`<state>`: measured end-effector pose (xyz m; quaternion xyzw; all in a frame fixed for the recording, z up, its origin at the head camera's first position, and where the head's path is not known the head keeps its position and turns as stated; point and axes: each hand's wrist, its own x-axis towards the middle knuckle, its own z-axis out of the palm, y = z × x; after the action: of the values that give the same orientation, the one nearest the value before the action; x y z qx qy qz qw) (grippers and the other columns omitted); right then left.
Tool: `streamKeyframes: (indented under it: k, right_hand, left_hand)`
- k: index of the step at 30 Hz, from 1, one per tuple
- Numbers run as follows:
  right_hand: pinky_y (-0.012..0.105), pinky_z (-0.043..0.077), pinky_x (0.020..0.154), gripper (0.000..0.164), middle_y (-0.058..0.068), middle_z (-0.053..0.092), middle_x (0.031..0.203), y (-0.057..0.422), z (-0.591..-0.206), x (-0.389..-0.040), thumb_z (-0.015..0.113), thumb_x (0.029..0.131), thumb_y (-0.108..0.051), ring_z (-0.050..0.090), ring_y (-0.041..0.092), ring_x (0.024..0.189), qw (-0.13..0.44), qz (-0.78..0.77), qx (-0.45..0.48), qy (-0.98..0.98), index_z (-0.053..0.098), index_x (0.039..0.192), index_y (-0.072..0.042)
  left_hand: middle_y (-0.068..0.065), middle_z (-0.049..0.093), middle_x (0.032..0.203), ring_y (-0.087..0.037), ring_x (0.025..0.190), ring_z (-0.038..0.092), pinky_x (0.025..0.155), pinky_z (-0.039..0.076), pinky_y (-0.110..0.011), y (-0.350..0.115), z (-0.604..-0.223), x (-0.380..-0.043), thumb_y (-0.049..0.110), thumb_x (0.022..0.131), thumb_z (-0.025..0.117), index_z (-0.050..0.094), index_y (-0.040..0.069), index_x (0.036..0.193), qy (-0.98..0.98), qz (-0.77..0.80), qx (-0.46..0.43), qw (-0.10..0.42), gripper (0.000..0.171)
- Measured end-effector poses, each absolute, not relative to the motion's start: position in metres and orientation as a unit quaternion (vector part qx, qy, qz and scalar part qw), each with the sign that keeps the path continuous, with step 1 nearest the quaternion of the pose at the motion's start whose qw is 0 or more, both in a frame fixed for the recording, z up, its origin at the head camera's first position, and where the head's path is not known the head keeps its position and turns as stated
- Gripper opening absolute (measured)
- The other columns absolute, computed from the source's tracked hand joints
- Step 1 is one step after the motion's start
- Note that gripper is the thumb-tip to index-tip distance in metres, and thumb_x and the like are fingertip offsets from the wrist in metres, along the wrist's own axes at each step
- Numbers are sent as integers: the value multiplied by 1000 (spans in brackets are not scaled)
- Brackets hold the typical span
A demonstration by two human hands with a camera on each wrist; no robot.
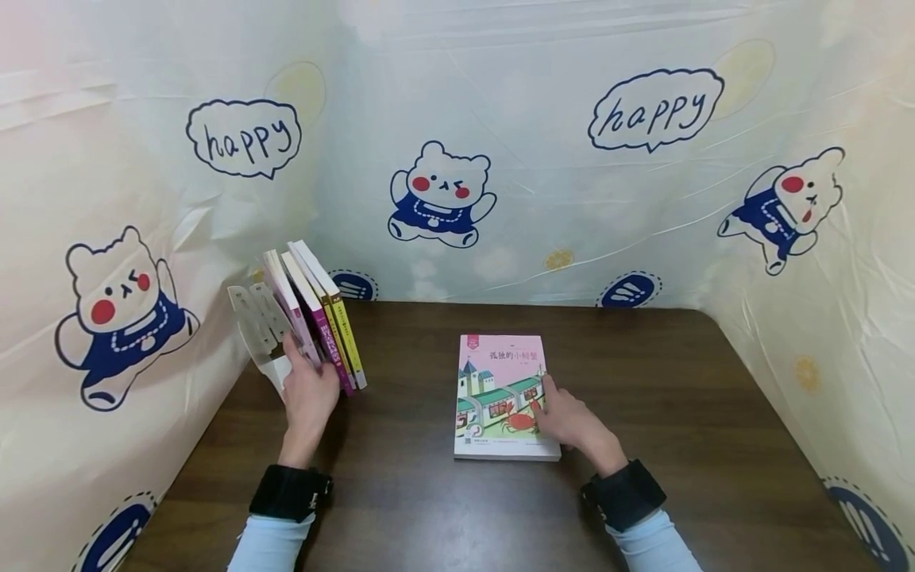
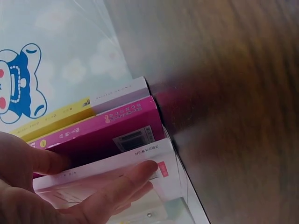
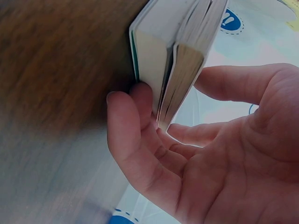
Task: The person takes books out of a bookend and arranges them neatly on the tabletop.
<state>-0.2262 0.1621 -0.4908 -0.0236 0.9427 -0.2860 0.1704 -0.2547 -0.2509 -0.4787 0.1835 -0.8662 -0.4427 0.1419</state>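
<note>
Rightward of the bookend [image 1: 246,311], the right hand [image 1: 572,421] grips the pink book [image 1: 500,397], long axis forward. Left hand [image 1: 309,397] pinches white book [image 2: 107,168].

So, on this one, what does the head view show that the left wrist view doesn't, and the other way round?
Only the head view shows the right hand gripping the crab-cover book, and the two "happy" speech bubbles.

Only the left wrist view shows the barcode label on the magenta book.

Both show the left hand pinching a pale book next to that magenta one, plus the brown table and the bear-print backdrop.
</note>
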Motion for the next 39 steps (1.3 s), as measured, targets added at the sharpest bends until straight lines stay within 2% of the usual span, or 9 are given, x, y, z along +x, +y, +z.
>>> streamKeyframes:
  k: [3,11,18,26,30,39]
  right_hand:
    - [32,53,52,79,32,49,147,162,-491,-226,60,105,-28,62,29,83,170,-285,-23,943,16,164,1]
    - [33,52,50,77,34,51,142,162,-492,-227,60,105,-25,61,30,80,169,-286,-28,943,17,163,4]
    - [32,52,50,78,33,51,141,162,-493,-226,61,104,-26,61,29,80,167,-287,-29,943,18,163,3]
    - [32,52,51,79,33,51,143,163,-493,-226,61,104,-26,62,31,85,166,-284,-27,944,17,163,3]
    - [33,52,51,78,33,51,142,162,-493,-226,61,104,-26,62,31,84,167,-283,-28,944,18,163,3]
    - [33,52,52,78,33,50,143,162,-492,-227,61,104,-26,62,31,84,169,-281,-26,944,18,163,3]
  left_hand:
    - [-41,50,148,-61,120,59,96,49,-76,-252,-478,-256,14,103,52,-12,32,166,-866,-441,181,151,91]
    - [-45,57,135,-61,106,64,83,54,-70,-253,-478,-260,13,102,51,-13,35,164,-869,-433,185,151,93]
    - [-45,52,141,-63,114,60,92,51,-75,-255,-476,-263,10,101,53,-15,35,164,-865,-443,186,146,96]
    - [-46,56,135,-64,110,61,90,51,-76,-257,-473,-265,6,94,60,-7,29,166,-862,-440,171,183,100]
    - [-47,56,134,-64,109,61,90,51,-76,-257,-472,-264,5,93,60,-8,27,166,-861,-443,170,181,102]
    - [-46,51,141,-64,114,60,90,53,-77,-255,-469,-259,6,97,58,-13,34,163,-865,-449,159,157,101]
